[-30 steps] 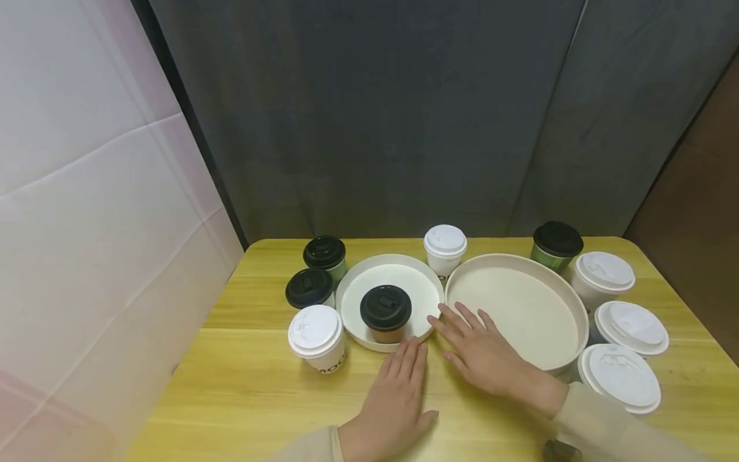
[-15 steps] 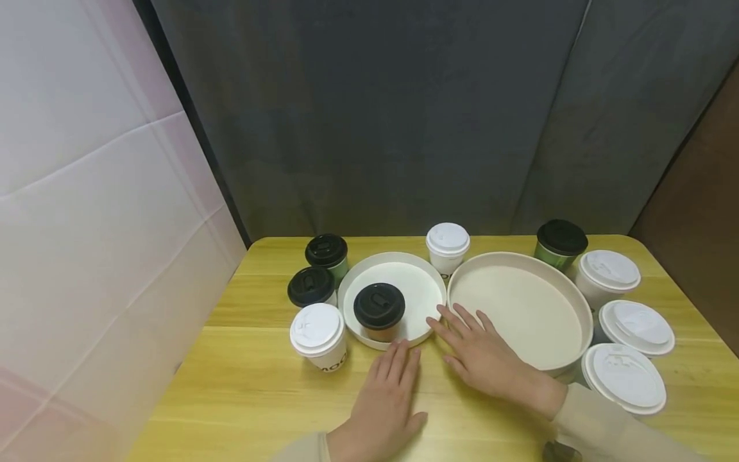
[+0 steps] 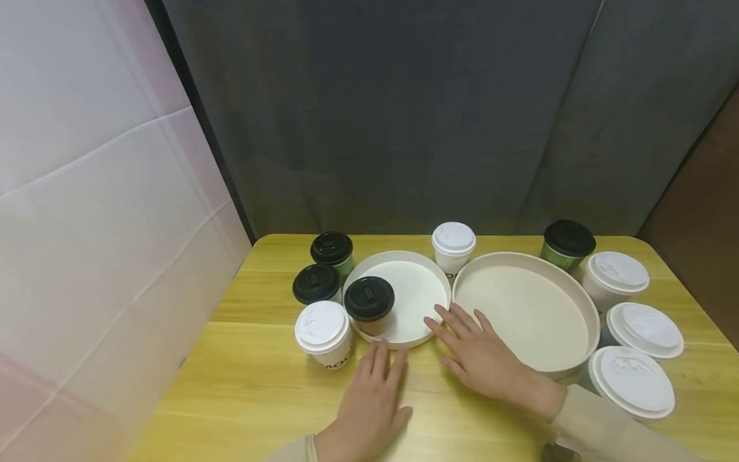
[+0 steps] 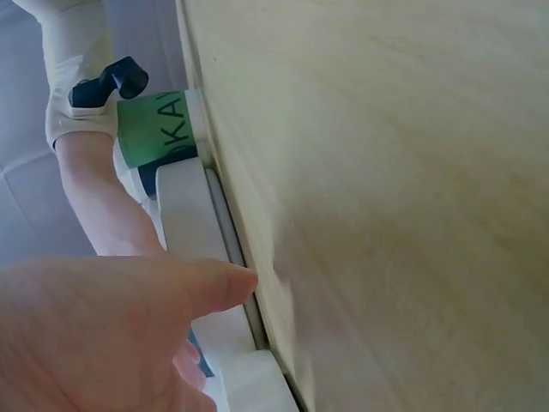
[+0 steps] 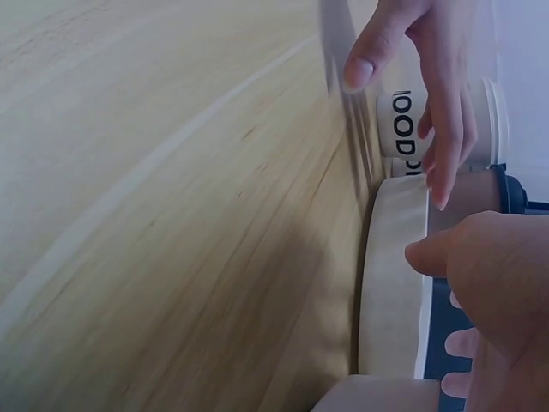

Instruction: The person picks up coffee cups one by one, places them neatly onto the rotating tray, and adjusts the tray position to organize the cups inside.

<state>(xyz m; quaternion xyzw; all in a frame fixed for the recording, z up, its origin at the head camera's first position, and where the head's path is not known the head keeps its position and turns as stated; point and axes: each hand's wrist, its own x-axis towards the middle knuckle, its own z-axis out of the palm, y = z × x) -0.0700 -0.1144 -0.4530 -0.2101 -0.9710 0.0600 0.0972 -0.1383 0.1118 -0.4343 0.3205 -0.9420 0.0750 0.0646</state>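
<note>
In the head view, a brown paper coffee cup with a black lid stands upright at the left side of the round white tray. My left hand reaches toward it, fingers extended, fingertips right at the tray's front rim just below the cup. Fingers spread, my right hand has its fingertips over the white tray's right front rim, close to where the larger cream tray adjoins. The right wrist view shows the left fingertips beside the cup, above the tray wall. Neither hand is curled round anything.
Left of the white tray stand two black-lidded cups and a white cup. Another white cup is behind the trays. A green black-lidded cup and several white-lidded cups line the cream tray's right side.
The brown cup has slid left across the white tray, and my left hand has shifted left along with it. The right hand has stayed about where it was by the rim.
</note>
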